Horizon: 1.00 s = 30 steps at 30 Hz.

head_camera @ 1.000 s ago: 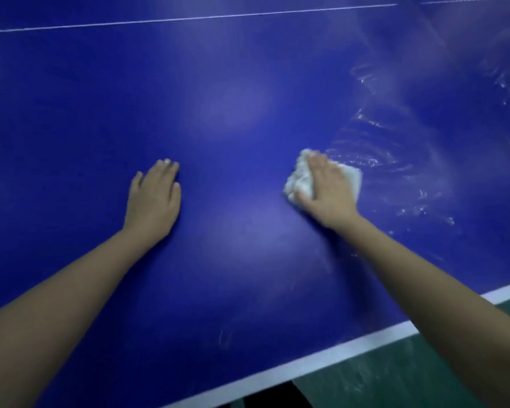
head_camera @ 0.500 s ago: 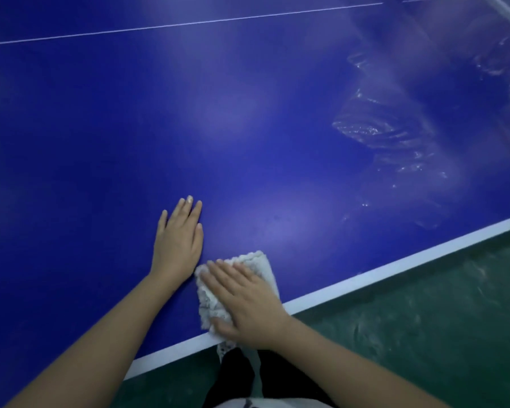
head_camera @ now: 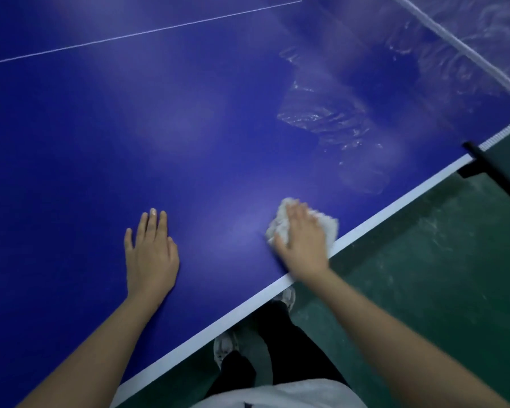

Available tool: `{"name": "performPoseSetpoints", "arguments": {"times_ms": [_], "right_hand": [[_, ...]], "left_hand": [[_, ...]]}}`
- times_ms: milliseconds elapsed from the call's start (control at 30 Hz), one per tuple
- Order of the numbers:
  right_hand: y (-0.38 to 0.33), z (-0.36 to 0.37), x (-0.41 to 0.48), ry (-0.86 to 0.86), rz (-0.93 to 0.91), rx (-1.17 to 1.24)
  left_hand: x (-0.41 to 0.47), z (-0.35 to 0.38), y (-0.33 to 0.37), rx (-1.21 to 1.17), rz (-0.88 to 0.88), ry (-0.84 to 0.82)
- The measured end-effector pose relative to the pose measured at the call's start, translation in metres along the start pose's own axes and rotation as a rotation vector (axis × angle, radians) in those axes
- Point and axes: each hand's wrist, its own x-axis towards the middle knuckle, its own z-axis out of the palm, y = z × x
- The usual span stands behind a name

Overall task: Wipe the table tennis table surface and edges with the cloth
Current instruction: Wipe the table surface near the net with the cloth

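The blue table tennis table (head_camera: 189, 119) fills most of the view, its white edge line (head_camera: 374, 219) running diagonally from lower left to upper right. My right hand (head_camera: 302, 240) presses flat on a crumpled white cloth (head_camera: 280, 220) right beside that edge line; the cloth shows on both sides of the hand. My left hand (head_camera: 150, 254) rests flat on the blue surface to the left, fingers straight and together, holding nothing.
A crumpled clear plastic sheet (head_camera: 336, 113) lies on the table's right part. The net (head_camera: 460, 48) crosses the top right, with its black clamp post (head_camera: 495, 172) at the table edge. Green floor (head_camera: 424, 275) lies beyond the edge; my legs and shoes stand below it.
My right hand slid the cloth rightward along the near edge, away from my left hand. The view swung, bringing the net post into sight. My left hand stayed flat on the table.
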Motion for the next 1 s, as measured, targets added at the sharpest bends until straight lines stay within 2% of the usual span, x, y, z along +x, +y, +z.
{"name": "performPoseSetpoints", "arguments": {"times_ms": [133,200,233,300,367,467,533,567,633,733,800,900,1000], "right_hand": [[-0.047,0.024,-0.054,-0.119,-0.413,-0.084],[-0.036,0.021,-0.046,-0.156,-0.516,-0.091],[-0.021,0.015,-0.035,-0.158,-0.511,-0.080],[0.020,-0.004,-0.003,-0.157,-0.386,-0.053],[0.074,-0.025,0.041,-0.076,-0.206,-0.076],[0.147,-0.054,0.103,-0.002,0.166,-0.070],[0.159,-0.062,0.127,0.055,0.347,-0.047],[0.151,-0.059,0.132,0.083,0.352,-0.038],[0.121,-0.046,0.122,0.048,0.141,-0.013],[0.081,-0.028,0.088,-0.076,-0.422,-0.043],[0.084,-0.028,0.094,-0.154,-0.660,-0.087],[0.118,-0.044,0.152,-0.186,-0.759,-0.061],[0.170,-0.072,0.250,-0.090,-0.522,-0.055]], "left_hand": [[0.001,0.000,0.001,-0.018,0.005,0.015],[0.000,-0.001,-0.002,-0.015,-0.002,0.027],[0.001,-0.001,-0.002,-0.011,-0.016,0.033],[0.008,-0.001,0.005,-0.015,-0.073,0.058],[0.019,-0.003,0.021,-0.048,-0.142,0.100],[0.040,-0.002,0.062,-0.104,-0.148,0.143],[0.056,0.001,0.099,-0.144,-0.100,0.153],[0.066,0.003,0.118,-0.169,-0.085,0.158],[0.089,0.005,0.153,-0.222,-0.079,0.171],[0.123,0.008,0.194,-0.271,-0.080,0.190],[0.144,0.010,0.210,-0.269,-0.078,0.194],[0.167,0.012,0.224,-0.247,-0.093,0.186],[0.184,0.015,0.230,-0.210,-0.117,0.161]]}}
